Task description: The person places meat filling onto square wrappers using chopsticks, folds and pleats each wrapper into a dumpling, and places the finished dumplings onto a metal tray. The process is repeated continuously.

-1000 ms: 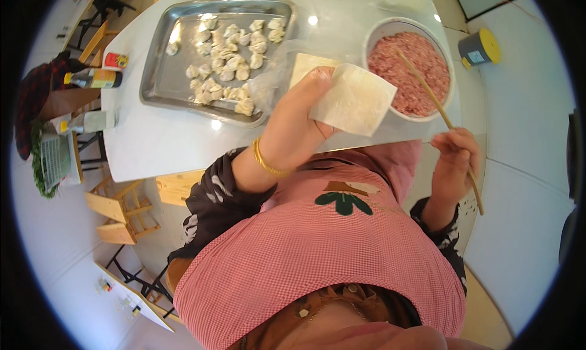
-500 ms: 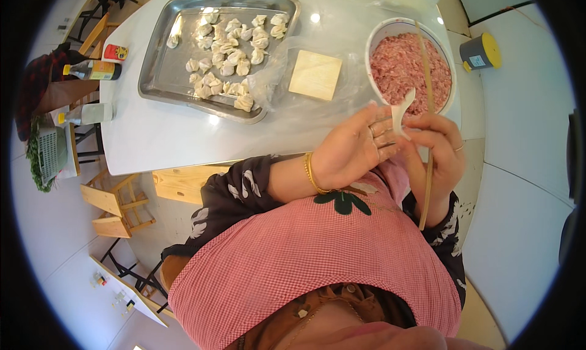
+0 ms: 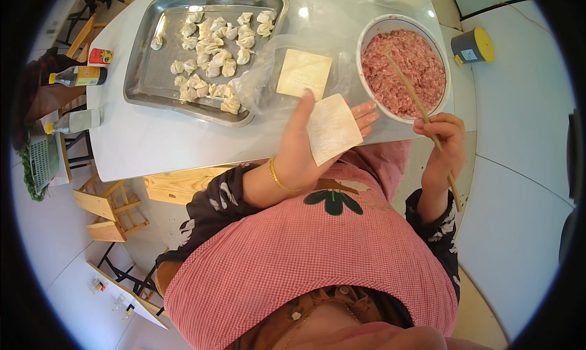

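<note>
A square wonton wrapper lies flat across the upturned palm and fingers of my left hand, the thumb along its side. My right hand is closed round wooden chopsticks; whether one or two cannot be made out. Their far tip reaches into pink minced meat in a white bowl with a dark rim line. Just beyond my left thumb sits a square stack of wrappers on clear plastic film. Left of it, a metal tray bears several folded wontons.
On the table's left side stand a red can, a dark sauce bottle and a clear bottle with a yellow cap. A yellow-lidded dark container is beyond the table's right edge. Wooden stools stand below left.
The wrapper, curled between my hands before, now rests flat on my left palm. My left hand moved left; my right hand moved away from it, swinging the chopstick tip into the meat.
</note>
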A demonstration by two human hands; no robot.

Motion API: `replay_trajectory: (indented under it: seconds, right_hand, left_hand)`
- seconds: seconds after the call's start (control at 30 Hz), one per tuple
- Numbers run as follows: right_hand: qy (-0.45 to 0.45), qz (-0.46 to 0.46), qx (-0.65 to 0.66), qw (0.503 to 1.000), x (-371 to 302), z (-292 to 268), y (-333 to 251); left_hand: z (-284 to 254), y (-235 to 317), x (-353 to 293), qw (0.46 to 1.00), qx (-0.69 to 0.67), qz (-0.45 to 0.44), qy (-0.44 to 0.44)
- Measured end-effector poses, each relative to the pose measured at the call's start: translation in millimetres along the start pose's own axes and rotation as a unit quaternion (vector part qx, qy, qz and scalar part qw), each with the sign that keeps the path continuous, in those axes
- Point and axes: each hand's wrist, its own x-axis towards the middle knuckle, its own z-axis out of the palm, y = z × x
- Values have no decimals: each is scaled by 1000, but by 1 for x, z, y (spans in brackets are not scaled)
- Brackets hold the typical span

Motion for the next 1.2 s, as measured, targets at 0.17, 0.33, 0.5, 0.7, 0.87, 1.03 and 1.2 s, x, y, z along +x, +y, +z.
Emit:
replay_trajectory:
  seconds: [0.17,0.33,0.5,0.7,0.87,1.03,1.2]
  right_hand:
    - [-12,-6,-63,998,-9,0,17]
    - [-9,21,2,1000,-14,5,16]
    - [-10,47,18,999,-18,7,18]
    - [-1,72,75,995,-30,-2,18]
    - [78,119,236,961,-40,-1,15]
    - [115,111,281,946,-43,-12,13]
    - [116,68,355,925,-42,-25,3]
  left_hand:
    - [-6,-1,-3,994,58,-10,90]
    - [-9,-2,-2,993,65,13,102]
    - [-9,-1,-1,993,63,15,95]
    - [0,2,-3,992,83,29,88]
    - [10,4,-8,965,237,94,62]
    - [14,10,-7,791,564,235,-5]
    - [18,10,12,986,142,85,-26]
